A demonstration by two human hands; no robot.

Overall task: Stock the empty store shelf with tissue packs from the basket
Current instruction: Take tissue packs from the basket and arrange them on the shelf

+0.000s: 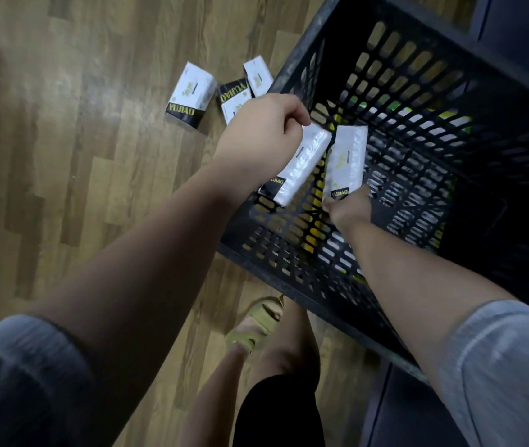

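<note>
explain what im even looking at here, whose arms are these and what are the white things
There is one picture, taken by a wide-angle camera worn on a person's head, looking down. So the two arms are that person's own, seen from above; below them you see a leg and a foot in a sandal.

The left hand grips one white tissue pack near its top. The right hand holds a second tissue pack by its dark bottom end. Both packs are over a black plastic basket with slotted walls, which stands on the wooden floor. More packs seem to show through its slots.

Three more packs of the same kind lie loose on the floor beside the basket. The shelf to be stocked is not in view.
</note>
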